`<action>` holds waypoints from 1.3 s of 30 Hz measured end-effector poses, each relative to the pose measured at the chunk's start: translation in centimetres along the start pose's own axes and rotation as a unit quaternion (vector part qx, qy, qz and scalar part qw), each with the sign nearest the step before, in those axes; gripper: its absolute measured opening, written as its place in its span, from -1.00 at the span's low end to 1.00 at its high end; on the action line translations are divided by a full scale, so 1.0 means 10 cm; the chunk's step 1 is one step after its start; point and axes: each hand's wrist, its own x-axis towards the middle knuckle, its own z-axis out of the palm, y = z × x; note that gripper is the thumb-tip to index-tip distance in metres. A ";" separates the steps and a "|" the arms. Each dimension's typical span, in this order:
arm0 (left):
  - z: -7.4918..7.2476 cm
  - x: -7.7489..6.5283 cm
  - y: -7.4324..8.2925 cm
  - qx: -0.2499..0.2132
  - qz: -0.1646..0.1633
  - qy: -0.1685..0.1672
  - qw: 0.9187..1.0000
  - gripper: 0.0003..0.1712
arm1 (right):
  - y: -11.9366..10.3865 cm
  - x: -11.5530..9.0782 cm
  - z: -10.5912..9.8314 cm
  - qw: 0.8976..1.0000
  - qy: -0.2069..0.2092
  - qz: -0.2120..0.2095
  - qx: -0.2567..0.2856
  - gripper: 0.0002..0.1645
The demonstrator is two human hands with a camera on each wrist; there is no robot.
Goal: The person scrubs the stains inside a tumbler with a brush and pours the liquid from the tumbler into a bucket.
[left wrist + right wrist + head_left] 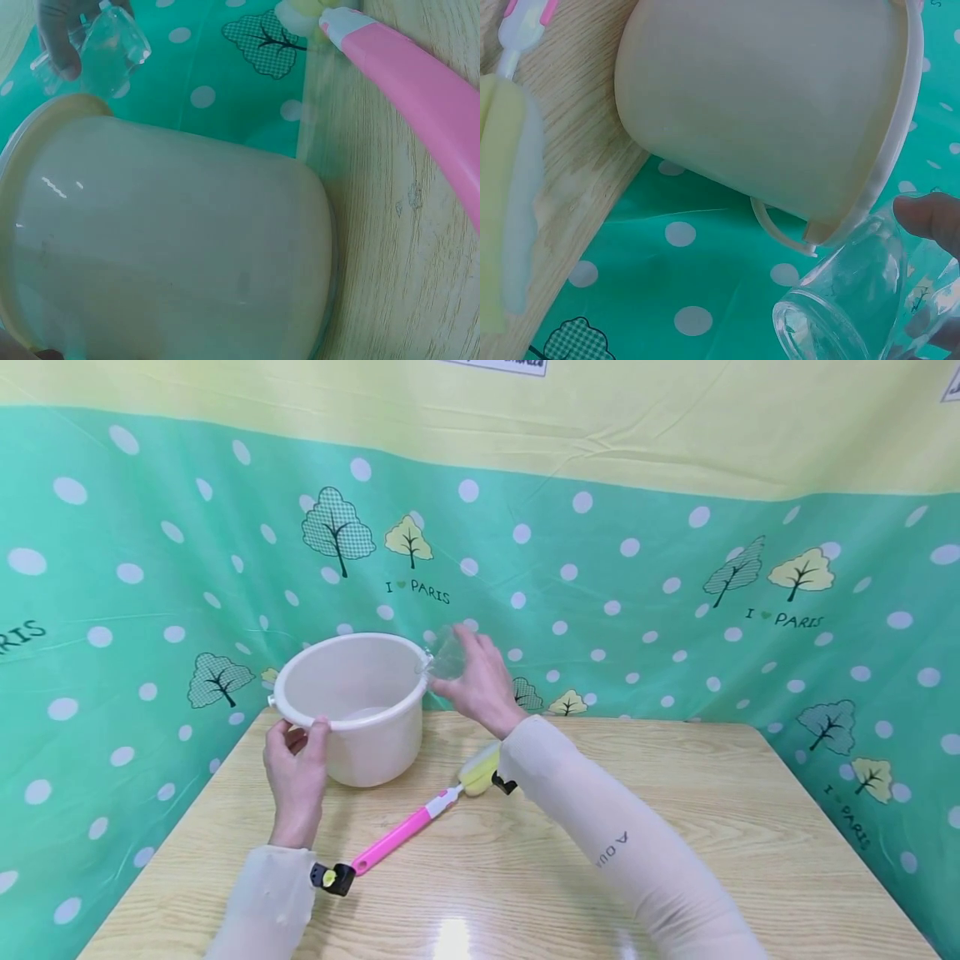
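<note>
My left hand (295,777) holds the near-left rim of a cream plastic bucket (375,747), thumb on the outside, in the head view. The bucket stands at the table's far left, a little tilted. My right hand (483,687) grips a clear drinking glass (447,653) at the bucket's right rim. In the right wrist view the glass (855,285) is tilted, close beside the rim; whether they touch I cannot tell. A loop handle (776,229) hangs on that side of the bucket. The left wrist view mostly shows the bucket's outer wall (172,225).
A sponge brush with a pink handle (397,837) lies diagonally on the wooden table (600,852), between my forearms. Its yellow and white sponge head (478,770) is partly behind my right sleeve. A green dotted cloth (645,577) hangs behind and along the sides.
</note>
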 end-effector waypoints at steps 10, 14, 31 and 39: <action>0.00 0.01 0.00 0.001 0.000 -0.001 1.000 -0.25 | -0.05 0.02 -0.05 0.999 -0.023 0.004 -0.027 0.17; 0.00 0.01 0.00 0.003 0.003 -0.002 1.000 -0.25 | -0.07 0.03 -0.06 0.999 -0.030 0.006 -0.032 0.19; 0.01 0.01 0.00 0.004 0.003 -0.001 1.000 -0.25 | -0.14 0.08 -0.10 0.997 -0.049 0.014 -0.055 0.20; 0.00 0.00 -0.01 0.005 0.002 -0.002 1.000 -0.24 | -0.16 0.09 -0.12 0.997 -0.057 0.016 -0.058 0.20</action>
